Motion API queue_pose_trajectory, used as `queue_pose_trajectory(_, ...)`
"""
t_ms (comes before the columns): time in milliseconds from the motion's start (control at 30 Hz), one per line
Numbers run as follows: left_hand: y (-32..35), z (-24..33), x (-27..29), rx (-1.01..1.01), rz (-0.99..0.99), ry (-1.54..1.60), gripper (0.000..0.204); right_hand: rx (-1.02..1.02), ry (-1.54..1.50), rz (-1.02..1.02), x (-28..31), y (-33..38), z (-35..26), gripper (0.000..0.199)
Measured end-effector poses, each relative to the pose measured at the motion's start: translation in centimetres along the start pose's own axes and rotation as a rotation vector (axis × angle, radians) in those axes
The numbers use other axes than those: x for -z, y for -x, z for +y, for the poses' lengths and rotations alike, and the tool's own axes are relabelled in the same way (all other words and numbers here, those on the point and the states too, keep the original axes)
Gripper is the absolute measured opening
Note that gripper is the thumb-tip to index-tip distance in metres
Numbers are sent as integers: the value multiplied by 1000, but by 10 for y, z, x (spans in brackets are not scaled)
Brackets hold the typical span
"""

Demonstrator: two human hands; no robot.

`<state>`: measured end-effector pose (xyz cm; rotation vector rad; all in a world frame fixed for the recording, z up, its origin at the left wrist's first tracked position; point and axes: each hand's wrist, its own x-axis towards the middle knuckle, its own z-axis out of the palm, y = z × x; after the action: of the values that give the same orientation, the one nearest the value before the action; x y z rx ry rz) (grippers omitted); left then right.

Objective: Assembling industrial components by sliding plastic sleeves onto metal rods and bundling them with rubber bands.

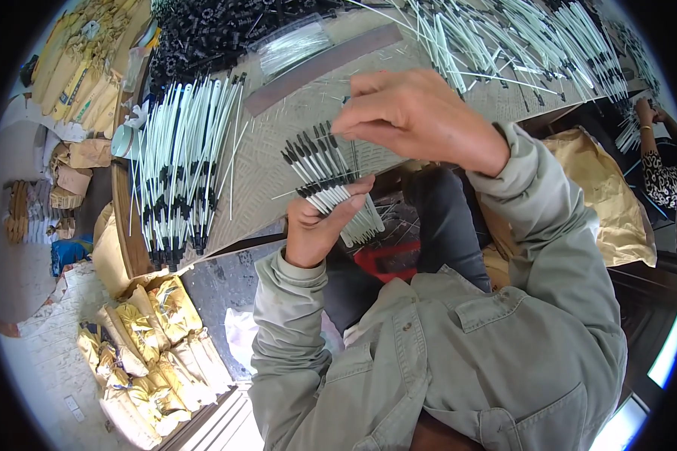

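Observation:
My left hand [316, 231] is closed round a fanned bundle of slim white rods with black tips and black middle collars [329, 179], held up at the near edge of the table. The tips point up and away from me, and the pale lower ends hang below my fingers. Just above the bundle's right side is my right hand [421, 116], its thumb and fingers pinched together by the black tips. Whatever sits in that pinch is too small to make out.
On the table [271, 173], a stack of similar rods [184, 165] lies left, more [504, 45] at the far right. Behind are black plastic parts [210, 34], a clear packet of thin strands [297, 49] and a dark flat bar [323, 69]. Wrapped bundles [154, 353] fill a box lower left.

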<state>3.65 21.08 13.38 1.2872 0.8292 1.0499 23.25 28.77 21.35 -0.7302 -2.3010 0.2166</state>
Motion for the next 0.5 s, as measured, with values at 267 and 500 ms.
queue_pose_trajectory(267,-1,-2,2,9,-14,23,19,-16,-77,-186,7,-15,2,11)
queue_pose_trajectory(500,-1,-1,1,21,-25,44,19,-226,-552,-500,7,-20,20,20)
